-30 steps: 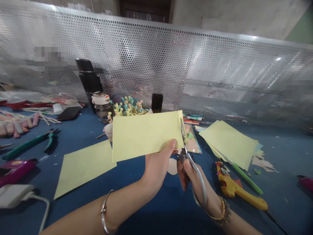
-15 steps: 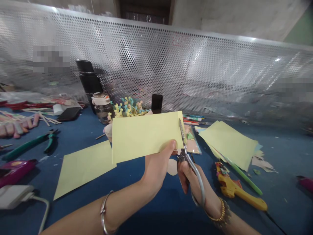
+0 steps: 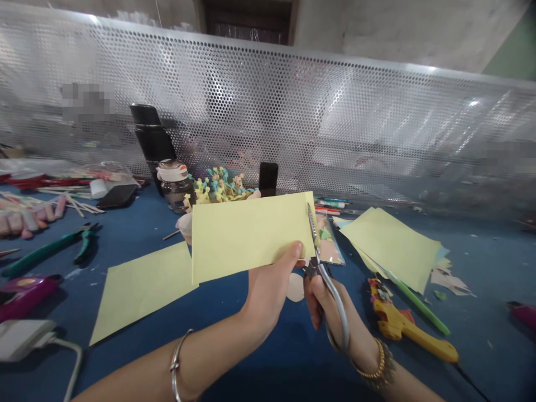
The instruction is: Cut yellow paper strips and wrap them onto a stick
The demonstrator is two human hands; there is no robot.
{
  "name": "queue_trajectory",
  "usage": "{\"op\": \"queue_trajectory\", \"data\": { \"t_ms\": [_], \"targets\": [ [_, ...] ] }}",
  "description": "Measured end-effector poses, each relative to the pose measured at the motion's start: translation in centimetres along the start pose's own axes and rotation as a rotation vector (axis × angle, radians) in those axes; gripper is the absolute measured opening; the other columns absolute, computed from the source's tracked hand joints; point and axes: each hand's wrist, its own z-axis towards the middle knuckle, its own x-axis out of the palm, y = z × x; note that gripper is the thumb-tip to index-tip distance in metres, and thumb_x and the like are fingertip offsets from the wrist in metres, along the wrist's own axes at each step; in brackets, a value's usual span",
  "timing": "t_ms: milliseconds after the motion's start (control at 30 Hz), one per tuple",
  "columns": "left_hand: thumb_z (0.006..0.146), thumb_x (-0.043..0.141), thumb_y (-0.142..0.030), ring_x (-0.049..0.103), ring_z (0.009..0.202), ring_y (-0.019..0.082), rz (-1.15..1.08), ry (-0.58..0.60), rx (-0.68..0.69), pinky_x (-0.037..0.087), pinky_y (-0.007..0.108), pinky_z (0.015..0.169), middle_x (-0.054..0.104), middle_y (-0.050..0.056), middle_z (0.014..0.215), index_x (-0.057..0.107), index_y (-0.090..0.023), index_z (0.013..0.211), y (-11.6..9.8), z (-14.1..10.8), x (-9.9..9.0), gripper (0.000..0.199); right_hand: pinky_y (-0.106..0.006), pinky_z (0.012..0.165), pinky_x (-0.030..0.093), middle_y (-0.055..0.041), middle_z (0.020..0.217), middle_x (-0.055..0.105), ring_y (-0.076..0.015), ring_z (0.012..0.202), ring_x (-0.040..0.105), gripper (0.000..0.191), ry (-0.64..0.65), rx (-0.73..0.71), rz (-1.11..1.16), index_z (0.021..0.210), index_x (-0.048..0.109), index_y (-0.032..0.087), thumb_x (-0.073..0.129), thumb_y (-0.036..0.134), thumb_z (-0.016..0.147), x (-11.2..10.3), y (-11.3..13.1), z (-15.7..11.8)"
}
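My left hand [image 3: 272, 285] pinches the lower right part of a yellow paper [image 3: 247, 234], its thumb lying on the front. The paper is held up above the blue table [image 3: 226, 357]. My right hand [image 3: 329, 304] is wrapped round the handles of metal scissors [image 3: 337, 304]. The blades point upward at the paper's right edge, with a narrow strip of paper to their right. Another yellow sheet [image 3: 144, 287] lies on the table to the left. A pale round piece [image 3: 295, 287] lies between my hands.
A stack of yellow paper [image 3: 393, 240], a green pen [image 3: 419, 304] and a yellow glue gun [image 3: 414, 334] lie right. Left are green pliers [image 3: 46, 251] and a white charger [image 3: 25, 339]. A jar [image 3: 173, 187], black bottle [image 3: 153, 145] and perforated metal panel [image 3: 268, 111] stand behind.
The view has shifted very slightly. My hands, the paper and the scissors hold almost the same pose as before.
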Motion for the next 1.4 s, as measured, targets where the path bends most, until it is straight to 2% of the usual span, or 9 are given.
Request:
{"op": "queue_trajectory", "data": {
  "t_ms": [233, 900, 1400],
  "targets": [
    [0.069, 0.073, -0.045, 0.067, 0.084, 0.021, -0.009, -0.005, 0.040, 0.051, 0.031, 0.081, 0.074, 0.007, 0.085, 0.073, -0.017, 0.078, 0.32, -0.11, 0.02, 0.030, -0.023, 0.045, 0.033, 0.0039, 0.045, 0.042, -0.0093, 0.042, 0.040, 0.050, -0.006, -0.001, 0.023, 0.063, 0.043, 0.020, 0.034, 0.061, 0.090, -0.01, -0.35, 0.08],
    [0.070, 0.070, -0.050, 0.067, 0.086, 0.024, 0.034, 0.012, 0.031, 0.051, 0.032, 0.079, 0.074, 0.009, 0.087, 0.073, -0.015, 0.082, 0.41, -0.23, -0.14, 0.037, -0.022, 0.037, 0.031, 0.0045, 0.039, 0.041, -0.0088, 0.036, 0.038, 0.051, -0.029, 0.039, -0.064, 0.060, 0.042, 0.021, 0.036, 0.065, 0.086, -0.01, 0.22, 0.07],
    [0.072, 0.068, -0.047, 0.066, 0.084, 0.022, 0.023, 0.046, 0.019, 0.049, 0.031, 0.080, 0.073, 0.009, 0.086, 0.071, -0.015, 0.077, -0.01, -0.74, 0.03, 0.032, -0.023, 0.041, 0.032, 0.0044, 0.044, 0.041, -0.0091, 0.040, 0.039, 0.050, -0.017, 0.014, 0.018, 0.063, 0.043, 0.020, 0.036, 0.063, 0.088, -0.12, 0.59, -0.03]
  ]
}}
